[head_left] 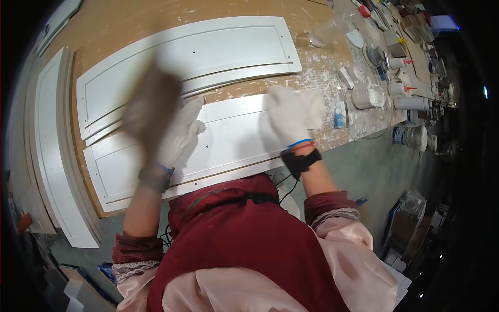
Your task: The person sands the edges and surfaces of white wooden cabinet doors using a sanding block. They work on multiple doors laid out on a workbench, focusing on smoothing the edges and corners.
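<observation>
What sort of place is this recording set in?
Probably a woodworking or finishing workshop: white cabinet door panels lie on a paint-spattered workbench, with squeeze bottles and tubs along its right end.

A single head-worn fisheye view looks steeply down from above the person's chest onto a workbench close in front, facing away from the body. Forearms enter from the lower edge. Straight panel edges bow near the rim, and dark corners frame the wide circular field
</observation>
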The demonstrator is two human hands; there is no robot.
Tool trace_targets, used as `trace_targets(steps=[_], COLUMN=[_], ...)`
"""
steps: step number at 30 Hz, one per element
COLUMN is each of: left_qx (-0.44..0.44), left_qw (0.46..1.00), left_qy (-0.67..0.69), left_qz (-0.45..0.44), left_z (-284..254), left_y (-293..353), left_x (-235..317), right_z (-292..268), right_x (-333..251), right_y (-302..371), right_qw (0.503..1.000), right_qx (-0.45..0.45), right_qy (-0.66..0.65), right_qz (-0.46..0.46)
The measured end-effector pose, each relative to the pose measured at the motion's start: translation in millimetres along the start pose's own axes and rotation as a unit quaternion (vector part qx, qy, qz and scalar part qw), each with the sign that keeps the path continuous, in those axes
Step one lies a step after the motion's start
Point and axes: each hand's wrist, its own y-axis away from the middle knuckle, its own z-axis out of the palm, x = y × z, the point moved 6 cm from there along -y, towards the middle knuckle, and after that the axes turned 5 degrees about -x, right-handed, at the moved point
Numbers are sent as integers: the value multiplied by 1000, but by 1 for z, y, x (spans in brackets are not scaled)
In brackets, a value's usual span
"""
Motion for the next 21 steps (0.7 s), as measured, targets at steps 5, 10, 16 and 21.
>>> trace_targets(steps=[5, 10, 16, 21], left_qx=[4, 28, 25, 38], left_qw=[1000, 999, 998, 998], left_qy=[-2, -2, 50, 16], left_qz=[1, 17, 18, 42], left_z=[-4, 2, 7, 7], left_y=[-1, 2, -1, 2], left_x=[7, 0, -9, -10], right_z=[-45, -107, -74, -46], right_x=[70, 101, 107, 56], right_y=[20, 39, 46, 37], right_qw=[905, 760, 756, 986], right_qx=[-14, 164, -20, -61], right_qy=[-377, -628, -644, -143], right_qz=[195, 18, -115, -59])
